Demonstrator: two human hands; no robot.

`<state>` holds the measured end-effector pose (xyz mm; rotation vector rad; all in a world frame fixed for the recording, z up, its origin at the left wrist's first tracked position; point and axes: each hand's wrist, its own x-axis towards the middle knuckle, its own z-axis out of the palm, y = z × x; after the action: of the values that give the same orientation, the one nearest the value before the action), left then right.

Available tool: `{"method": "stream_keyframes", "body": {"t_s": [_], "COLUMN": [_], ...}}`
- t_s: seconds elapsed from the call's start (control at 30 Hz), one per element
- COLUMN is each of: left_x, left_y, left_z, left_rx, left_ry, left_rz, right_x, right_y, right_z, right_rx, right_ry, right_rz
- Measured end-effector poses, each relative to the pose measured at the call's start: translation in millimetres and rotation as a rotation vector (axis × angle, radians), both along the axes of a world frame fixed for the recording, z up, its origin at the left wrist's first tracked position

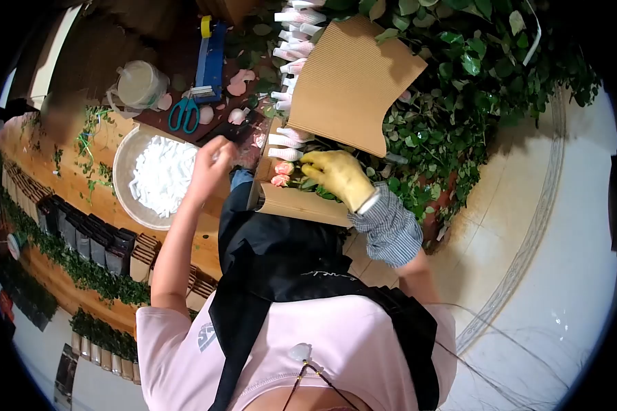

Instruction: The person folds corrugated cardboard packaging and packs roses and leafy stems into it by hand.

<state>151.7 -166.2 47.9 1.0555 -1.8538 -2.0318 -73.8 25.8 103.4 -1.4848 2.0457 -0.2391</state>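
Observation:
My left hand (214, 161) is bare and closed, raised between a white bowl and a cardboard sheet or box. What its fingers hold, if anything, I cannot make out. My right hand (339, 177) wears a yellow glove and a striped sleeve cover. Its fingers stretch left over leafy stems, close beside two pink-orange roses (281, 174). Several rose heads in white mesh sleeves (285, 145) lie just above them. The cardboard (298, 205) lies under the roses, and a large corrugated sheet (353, 82) covers the stems above.
The round bowl (122, 179) holds many white mesh sleeves (159, 175). Teal scissors (184, 115), a blue tape dispenser (211, 60), a plastic jug (142, 83) and loose petals (240, 82) lie at upper left. Piled leafy stems (445, 130) fill the right side.

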Motion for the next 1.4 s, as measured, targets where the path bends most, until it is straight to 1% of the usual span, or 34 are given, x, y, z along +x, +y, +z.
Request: {"method": "stream_keyframes", "body": {"t_s": [0.03,0.1,0.17,0.2,0.23,0.3,0.33,0.37,0.4,0.43,0.5,0.53,0.57,0.63,0.67,0.7,0.73,0.77,0.8,0.83,0.87,0.9,0.97,1.0,1.03,1.07,1.1,1.13,1.17,1.2,1.23,1.3,1.37,1.4], "left_x": [-10.1,-33.2,-54.4,-59.5,-58.2,-50.3,-45.9,-35.9,-31.8,-29.3,-26.5,-28.9,-40.8,-62.4,-71.0,-76.3,-74.9,-72.2,-65.7,-57.3,-45.5,-35.1,-35.0,-41.6,-46.5,-57.5,-69.6,-81.3,-89.2,-93.3,-89.9,-72.9,-24.2,10.4], "left_y": [9.3,33.0,49.4,52.6,51.4,47.2,43.9,34.6,22.2,12.0,11.7,17.6,25.6,42.1,45.9,47.1,46.2,42.3,41.0,39.4,26.3,7.2,12.0,18.6,23.9,32.7,40.8,45.6,45.6,46.7,46.8,41.5,15.8,4.4], "left_z": [2.1,-4.0,-8.0,-18.2,-17.3,-15.6,-16.0,-23.7,-19.9,-14.4,-16.4,-13.0,-9.2,-14.6,-21.4,-20.4,-17.7,-15.5,-15.3,-15.9,-22.5,5.5,-4.5,-5.5,-5.5,-5.2,-2.7,1.3,5.2,-4.3,-5.9,5.3,14.2,10.7], "left_rx": [-0.042,-0.330,-0.543,-0.559,-0.559,-0.457,-0.437,-0.097,-0.339,-0.583,-0.489,-0.202,-0.328,-0.411,-0.502,-0.593,-0.611,-0.611,-0.577,-0.538,-0.173,-0.366,-0.442,-0.448,-0.196,-0.249,-0.301,-0.379,-0.458,-0.649,-0.643,-0.513,-0.408,-0.454], "left_ry": [-0.098,-0.229,-0.182,-0.107,-0.103,-0.036,-0.004,-0.070,0.024,0.117,0.084,-0.131,-0.194,-0.153,-0.122,-0.092,-0.099,-0.104,-0.055,-0.008,-0.049,-0.170,0.098,0.114,-0.157,-0.134,-0.111,-0.132,-0.153,-0.085,-0.083,-0.021,-0.172,-0.215], "left_rz": [-0.016,-0.140,-0.264,-0.232,-0.230,-0.077,0.109,0.219,0.220,0.226,0.119,0.022,-0.003,-0.107,-0.140,-0.170,-0.191,-0.173,0.008,0.183,0.263,0.152,0.197,0.145,-0.048,-0.058,-0.068,-0.152,-0.234,-0.255,-0.246,-0.060,0.038,0.090], "right_x": [0.1,6.0,9.1,8.9,9.4,8.6,8.2,7.0,5.3,0.6,4.9,8.1,10.5,13.1,11.4,13.6,12.9,10.5,3.0,0.6,-0.4,1.5,1.7,-0.2,-3.0,-2.1,1.2,2.6,-0.2,-4.7,-8.5,-9.8,-3.4,-4.1], "right_y": [-5.3,-9.0,-11.1,-14.4,-13.7,-15.0,-13.6,-11.5,-9.8,0.7,-2.2,-11.2,-14.7,-20.3,-19.3,-17.3,-17.9,-22.7,-24.6,-21.0,-15.7,-8.6,-5.6,-5.2,-3.7,-5.2,-9.3,-10.3,-9.2,-10.5,-11.3,-6.5,-4.0,-2.4], "right_z": [14.9,14.4,-16.1,-41.8,-47.1,-46.0,-47.8,-50.7,-51.3,-44.3,-15.7,2.4,-2.0,-21.7,-39.6,-44.8,-50.1,-51.6,-50.7,-51.4,-53.2,-55.3,-59.3,-59.5,-58.9,-54.4,-48.0,-43.8,-43.5,-45.9,-49.5,-56.7,-55.3,-56.4], "right_rx": [0.072,0.049,0.271,0.358,0.359,0.339,0.340,0.317,0.294,0.143,-0.061,0.101,0.106,0.306,0.314,0.317,0.317,0.311,0.395,0.402,0.329,0.260,0.101,0.020,-0.057,-0.048,0.075,0.198,0.209,0.291,0.371,0.354,0.210,0.160], "right_ry": [0.033,0.099,0.305,0.338,0.349,0.346,0.343,0.308,0.275,0.231,0.239,0.357,0.358,0.469,0.507,0.507,0.540,0.574,0.502,0.499,0.514,0.525,0.557,0.579,0.605,0.616,0.564,0.510,0.520,0.474,0.426,0.448,0.516,0.506], "right_rz": [-0.041,-0.091,0.045,0.081,0.068,0.058,0.056,0.021,-0.011,0.029,-0.021,0.021,0.029,-0.008,0.005,0.013,-0.081,-0.172,-0.191,-0.184,-0.175,-0.165,-0.131,-0.116,-0.102,-0.096,-0.104,-0.113,-0.107,-0.196,-0.285,-0.280,-0.285,-0.260]}}
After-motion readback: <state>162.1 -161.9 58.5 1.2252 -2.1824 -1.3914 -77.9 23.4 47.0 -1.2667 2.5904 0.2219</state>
